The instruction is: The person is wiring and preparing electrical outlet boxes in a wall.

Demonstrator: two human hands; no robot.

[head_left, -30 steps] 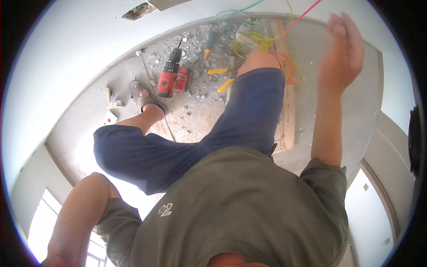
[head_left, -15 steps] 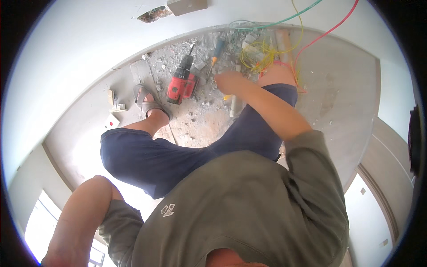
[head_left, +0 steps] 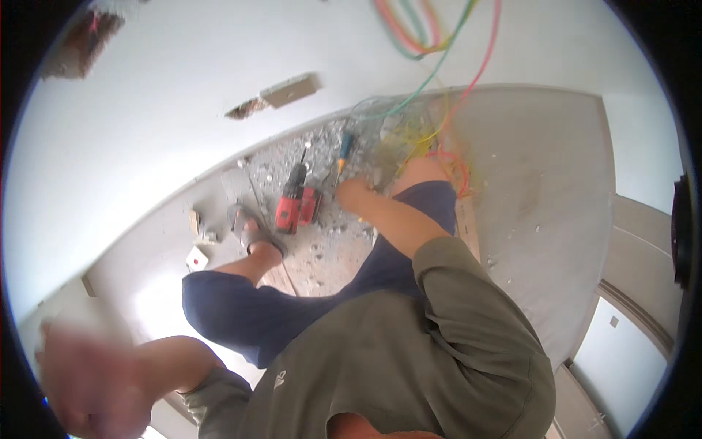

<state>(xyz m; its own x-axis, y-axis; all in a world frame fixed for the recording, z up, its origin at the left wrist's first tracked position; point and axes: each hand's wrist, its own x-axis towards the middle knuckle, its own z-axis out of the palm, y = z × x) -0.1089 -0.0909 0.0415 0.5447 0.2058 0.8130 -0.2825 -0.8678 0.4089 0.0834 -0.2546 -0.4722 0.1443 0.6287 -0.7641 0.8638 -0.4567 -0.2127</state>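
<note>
My left hand (head_left: 95,384) is raised at the lower left, away from the floor things; motion smears its fingers. My right hand (head_left: 353,194) is low over the rubble between my legs, fingers curled in; whatever may be in them is hidden. Close beside it lies a screwdriver (head_left: 345,146) with a blue and orange handle, its shaft pointing toward the hand. Left of that, a red and black cordless drill (head_left: 291,201) rests on the floor with its bit pointing to the wall.
Grey rubble (head_left: 322,146) covers the floor along the wall. Yellow wire (head_left: 420,139) tangles near my right knee, and green and red wires (head_left: 479,66) hang down the wall. A beige box (head_left: 289,89) sits by a wall hole (head_left: 247,110). Small plates (head_left: 196,257) lie left of my sandal (head_left: 248,228).
My left hand has come into view at the lower left, swinging up. The whole view has shifted to show more wall. My right hand stays beside the screwdriver; the drill lies where it was.
</note>
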